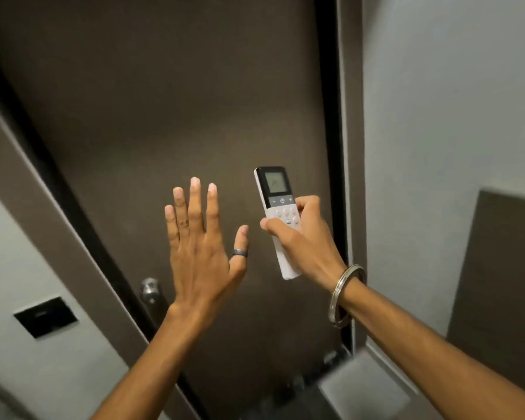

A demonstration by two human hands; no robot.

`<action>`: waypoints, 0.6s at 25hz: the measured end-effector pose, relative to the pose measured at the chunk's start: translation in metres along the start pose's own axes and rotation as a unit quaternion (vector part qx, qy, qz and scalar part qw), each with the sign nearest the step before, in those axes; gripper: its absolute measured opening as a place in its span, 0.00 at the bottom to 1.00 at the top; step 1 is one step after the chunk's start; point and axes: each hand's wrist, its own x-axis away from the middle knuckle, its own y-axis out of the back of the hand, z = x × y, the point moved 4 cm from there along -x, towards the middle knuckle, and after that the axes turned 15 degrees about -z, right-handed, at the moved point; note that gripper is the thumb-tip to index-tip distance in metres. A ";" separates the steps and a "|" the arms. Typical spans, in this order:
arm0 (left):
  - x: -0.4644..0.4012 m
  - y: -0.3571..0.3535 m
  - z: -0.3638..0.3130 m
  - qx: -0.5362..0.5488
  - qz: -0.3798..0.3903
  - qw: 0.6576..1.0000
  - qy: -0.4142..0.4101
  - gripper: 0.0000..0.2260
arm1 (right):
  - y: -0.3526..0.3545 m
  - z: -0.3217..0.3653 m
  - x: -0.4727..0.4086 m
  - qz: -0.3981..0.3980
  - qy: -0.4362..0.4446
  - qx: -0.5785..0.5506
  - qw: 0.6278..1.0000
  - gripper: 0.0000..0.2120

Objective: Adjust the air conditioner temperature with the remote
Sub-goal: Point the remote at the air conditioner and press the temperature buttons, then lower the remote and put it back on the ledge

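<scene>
A slim white remote (275, 204) with a dark top and a small grey screen stands nearly upright in front of a brown door. My right hand (303, 234) grips its lower half, thumb lying across the white buttons; a metal bangle circles that wrist. My left hand (202, 247) is raised flat beside the remote, to its left, fingers spread, back towards me, a dark ring on the thumb; it holds nothing and does not touch the remote. No air conditioner is in view.
The brown door (164, 116) fills the middle, with a metal knob (150, 288) low on its left edge. A black switch plate (46, 317) sits on the grey wall at left. Grey wall and a brown panel (497, 268) are on the right.
</scene>
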 end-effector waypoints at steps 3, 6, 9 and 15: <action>0.130 -0.045 -0.037 0.049 0.179 0.983 0.010 0.37 | 0.050 -0.135 0.056 -0.141 -0.112 0.061 0.982 0.26; 0.252 -0.074 -0.072 0.086 0.326 0.941 0.007 0.36 | 0.111 -0.256 0.111 -0.243 -0.231 0.123 0.934 0.25; 0.352 -0.094 -0.112 0.120 0.428 0.896 -0.010 0.34 | 0.177 -0.360 0.151 -0.283 -0.395 0.161 0.859 0.23; 0.552 -0.148 -0.229 0.182 0.596 0.781 -0.038 0.34 | 0.298 -0.585 0.230 -0.366 -0.556 0.268 0.697 0.31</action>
